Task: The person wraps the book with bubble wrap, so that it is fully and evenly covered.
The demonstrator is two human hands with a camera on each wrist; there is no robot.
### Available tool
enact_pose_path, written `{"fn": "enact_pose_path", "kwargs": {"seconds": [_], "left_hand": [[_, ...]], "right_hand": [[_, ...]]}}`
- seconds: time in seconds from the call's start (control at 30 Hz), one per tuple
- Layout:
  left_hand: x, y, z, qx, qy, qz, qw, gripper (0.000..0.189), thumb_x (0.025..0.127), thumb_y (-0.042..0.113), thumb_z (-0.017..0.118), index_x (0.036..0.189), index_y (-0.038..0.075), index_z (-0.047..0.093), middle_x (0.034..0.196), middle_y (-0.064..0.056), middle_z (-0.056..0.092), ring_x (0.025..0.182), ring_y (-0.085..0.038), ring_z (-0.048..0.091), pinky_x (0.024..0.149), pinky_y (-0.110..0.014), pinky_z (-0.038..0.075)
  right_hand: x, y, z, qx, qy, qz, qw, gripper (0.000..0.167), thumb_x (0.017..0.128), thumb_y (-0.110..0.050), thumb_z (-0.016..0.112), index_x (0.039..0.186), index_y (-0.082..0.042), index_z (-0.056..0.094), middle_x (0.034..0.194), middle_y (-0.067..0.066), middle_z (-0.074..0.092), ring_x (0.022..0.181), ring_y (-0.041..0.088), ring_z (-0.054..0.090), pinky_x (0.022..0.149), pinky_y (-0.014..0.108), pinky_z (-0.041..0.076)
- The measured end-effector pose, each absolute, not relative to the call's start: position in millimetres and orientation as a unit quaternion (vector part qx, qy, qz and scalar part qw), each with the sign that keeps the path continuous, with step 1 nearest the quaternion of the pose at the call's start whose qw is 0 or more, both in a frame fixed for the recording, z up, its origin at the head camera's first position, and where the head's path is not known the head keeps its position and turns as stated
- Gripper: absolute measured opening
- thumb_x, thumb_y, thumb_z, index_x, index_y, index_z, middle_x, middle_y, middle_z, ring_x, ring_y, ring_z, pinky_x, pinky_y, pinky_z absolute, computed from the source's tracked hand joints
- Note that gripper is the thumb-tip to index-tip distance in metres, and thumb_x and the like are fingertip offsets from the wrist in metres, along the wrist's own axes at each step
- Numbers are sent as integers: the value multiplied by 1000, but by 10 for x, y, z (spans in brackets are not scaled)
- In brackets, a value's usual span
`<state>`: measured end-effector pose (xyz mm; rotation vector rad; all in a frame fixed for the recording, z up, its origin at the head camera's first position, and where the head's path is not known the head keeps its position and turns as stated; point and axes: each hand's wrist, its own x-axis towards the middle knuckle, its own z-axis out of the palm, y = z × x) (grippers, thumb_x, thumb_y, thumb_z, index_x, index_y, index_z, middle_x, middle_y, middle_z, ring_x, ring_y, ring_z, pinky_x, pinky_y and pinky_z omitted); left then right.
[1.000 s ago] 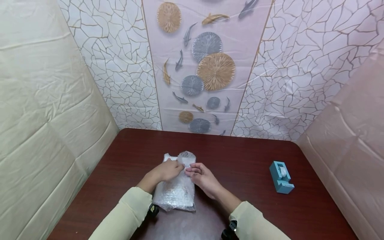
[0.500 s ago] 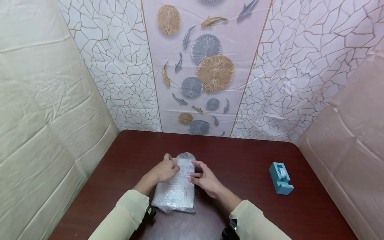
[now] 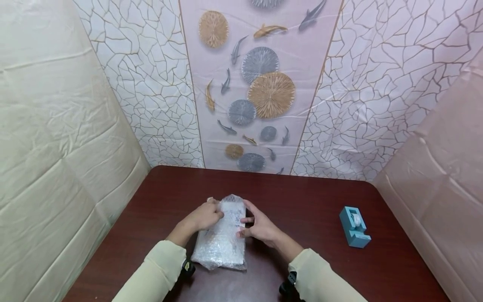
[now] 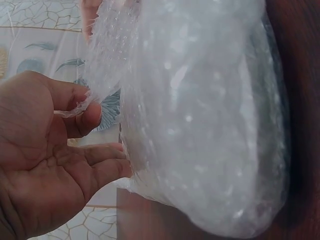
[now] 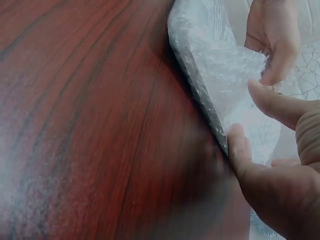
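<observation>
A flat rectangular package in bubble wrap (image 3: 220,247) lies on the dark red table, its wrap crinkled and partly see-through. At its upper left, my left hand (image 3: 203,216) pinches the wrap's loose edge between thumb and forefinger; the left wrist view shows this thin lifted flap (image 4: 112,55) up close. Along the package's right side rests my right hand (image 3: 266,230), fingers spread and lightly bent. In the right wrist view its fingertips touch the wrapped side edge (image 5: 200,90), while the thumb stands above the wrap. What the wrap encloses looks pale and flat.
On the right of the table (image 3: 302,209) stands a light blue tape dispenser (image 3: 354,226) with a roll in it. A patterned backdrop (image 3: 245,84) hangs behind, and quilted-looking beige cloth panels (image 3: 68,167) close off both sides.
My left hand has moved left from the package's middle to its upper left edge. My right hand has shifted to the right side, fingers spreading apart. More of the package's top shows between them.
</observation>
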<state>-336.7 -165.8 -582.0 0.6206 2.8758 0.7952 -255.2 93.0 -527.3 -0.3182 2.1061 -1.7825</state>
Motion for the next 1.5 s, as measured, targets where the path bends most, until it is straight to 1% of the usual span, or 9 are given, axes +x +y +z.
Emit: {"fn": "enact_pose_path", "kwargs": {"seconds": [0.3, 0.47, 0.63, 0.77, 0.87, 0.93, 1.17, 1.33, 1.5], "left_hand": [[-3337, -1662, -5749, 193, 944, 258, 71, 37, 106, 38, 57, 74, 26, 72, 168, -20, 52, 160, -40, 46, 126, -54, 46], [-3401, -1689, -5834, 201, 945, 247, 70, 38, 104, 39, 62, 68, 27, 69, 167, -18, 54, 158, -38, 48, 122, -52, 50], [-3387, -1709, -5849, 208, 945, 247, 50, 34, 103, 36, 63, 80, 15, 77, 162, -19, 58, 140, -36, 64, 108, -50, 58], [-3256, -1702, -5710, 216, 941, 259, 32, 39, 101, 33, 68, 116, -4, 71, 137, -21, 69, 117, -32, 71, 94, -47, 60], [-3068, -1669, -5444, 207, 933, 291, 46, 41, 100, 26, 74, 125, 1, 52, 108, -21, 67, 91, -31, 66, 80, -48, 56], [-2928, -1637, -5247, 194, 928, 311, 59, 42, 100, 22, 76, 123, 6, 45, 103, -18, 66, 84, -28, 62, 76, -48, 53], [-2772, -1620, -5063, 171, 929, 320, 68, 75, 99, 19, 81, 156, 10, 34, 156, -25, 63, 134, -42, 68, 109, -58, 56], [-2810, -1655, -5111, 169, 928, 327, 56, 90, 94, 20, 87, 164, 12, 30, 156, -22, 64, 137, -44, 66, 114, -61, 53], [-2842, -1679, -5131, 193, 935, 293, 47, 78, 95, 21, 87, 161, 16, 46, 154, -21, 63, 134, -44, 67, 110, -63, 56]], "right_hand": [[-2542, 891, -5269, -139, 814, -540, 161, 130, 80, -2, 98, 179, -17, 16, 173, 29, 35, 139, 43, 58, 76, 32, 60], [-2526, 870, -5274, -153, 859, -472, 131, 132, 78, -14, 103, 179, -15, 18, 172, 23, 43, 129, 41, 59, 88, 44, 60], [-2503, 860, -5260, -188, 894, -397, 93, 134, 76, -30, 105, 177, -8, 20, 181, 21, 31, 145, 52, 40, 119, 74, 39], [-2501, 861, -5245, -196, 912, -352, 75, 134, 74, -41, 105, 176, -10, 24, 181, 19, 32, 128, 45, 37, 109, 84, 35], [-2517, 865, -5238, -188, 922, -330, 74, 135, 72, -46, 105, 177, -14, 26, 181, 15, 34, 125, 43, 37, 106, 83, 33], [-2533, 869, -5232, -182, 927, -319, 79, 137, 70, -47, 106, 177, -16, 26, 182, 11, 33, 126, 43, 37, 106, 79, 34], [-2595, 872, -5197, -190, 942, -260, 99, 140, 70, -59, 103, 178, -23, 23, 184, 7, 28, 125, 40, 38, 102, 73, 35], [-2642, 857, -5162, -206, 947, -221, 105, 139, 70, -63, 101, 178, -24, 24, 185, 7, 24, 132, 43, 39, 103, 74, 37], [-2697, 848, -5157, -219, 952, -175, 121, 128, 73, -69, 96, 176, -30, 31, 187, 4, 18, 136, 45, 40, 103, 73, 40]]}}
